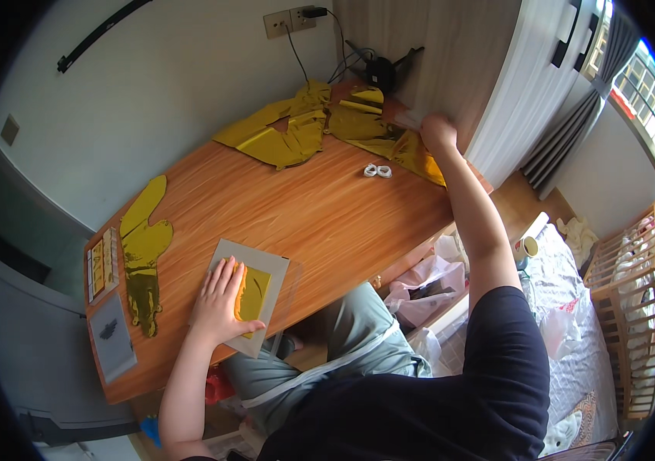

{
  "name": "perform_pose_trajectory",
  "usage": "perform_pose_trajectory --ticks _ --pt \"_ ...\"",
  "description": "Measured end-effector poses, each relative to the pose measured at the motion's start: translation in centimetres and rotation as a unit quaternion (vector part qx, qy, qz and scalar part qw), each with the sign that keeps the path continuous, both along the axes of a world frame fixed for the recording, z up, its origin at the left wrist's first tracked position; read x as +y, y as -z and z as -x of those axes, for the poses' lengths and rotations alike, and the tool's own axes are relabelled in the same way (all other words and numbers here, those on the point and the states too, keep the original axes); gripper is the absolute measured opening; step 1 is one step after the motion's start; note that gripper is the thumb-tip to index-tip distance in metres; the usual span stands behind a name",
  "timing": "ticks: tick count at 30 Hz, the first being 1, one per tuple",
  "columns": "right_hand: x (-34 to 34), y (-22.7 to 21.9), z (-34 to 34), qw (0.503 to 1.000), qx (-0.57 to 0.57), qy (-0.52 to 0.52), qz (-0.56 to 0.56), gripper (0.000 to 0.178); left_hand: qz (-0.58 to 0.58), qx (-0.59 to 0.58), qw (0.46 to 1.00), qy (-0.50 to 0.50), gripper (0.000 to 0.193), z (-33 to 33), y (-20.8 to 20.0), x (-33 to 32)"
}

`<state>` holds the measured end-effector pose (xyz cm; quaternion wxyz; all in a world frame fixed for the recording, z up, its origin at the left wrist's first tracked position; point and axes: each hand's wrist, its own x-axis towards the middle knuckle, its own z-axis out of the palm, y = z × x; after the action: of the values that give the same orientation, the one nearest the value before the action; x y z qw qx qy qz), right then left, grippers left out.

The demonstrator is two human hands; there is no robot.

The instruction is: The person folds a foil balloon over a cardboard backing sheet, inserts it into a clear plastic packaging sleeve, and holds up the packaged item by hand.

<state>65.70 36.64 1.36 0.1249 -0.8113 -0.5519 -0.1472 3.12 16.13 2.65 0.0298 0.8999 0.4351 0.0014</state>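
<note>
My left hand (220,303) lies flat with fingers spread on a pale grey-bordered packet (229,250) near the table's front edge. A folded gold foil piece (257,288) shows in the packet's middle, partly under the hand. My right hand (439,134) reaches to the far right corner, fingers curled, by a whitish translucent thing (406,117); what it grips is too small to tell. Flat gold foil balloons (285,138) are spread along the back, one stretching (366,131) under my right wrist. Another flat gold foil balloon (143,250) rests at the left.
Two small white rolls (377,170) sit on the wooden table (266,203). A clear-fronted packet (103,265) and a translucent sleeve (112,338) line its left edge. A black router (381,73) with cables stands behind. Plastic bags (427,284) fill a drawer below the right edge.
</note>
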Motion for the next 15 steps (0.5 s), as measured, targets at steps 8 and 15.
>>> perform_pose_trajectory --ticks 8,15 --pt "-0.9 -1.2 1.2 0.999 0.024 -0.015 -0.026 0.022 -0.006 -0.003 1.000 0.008 0.138 -0.1 0.1 0.1" --pt "-3.2 -4.0 0.6 0.996 0.067 0.049 0.017 0.024 -0.003 -0.012 1.000 0.012 0.133 -0.9 0.2 0.2"
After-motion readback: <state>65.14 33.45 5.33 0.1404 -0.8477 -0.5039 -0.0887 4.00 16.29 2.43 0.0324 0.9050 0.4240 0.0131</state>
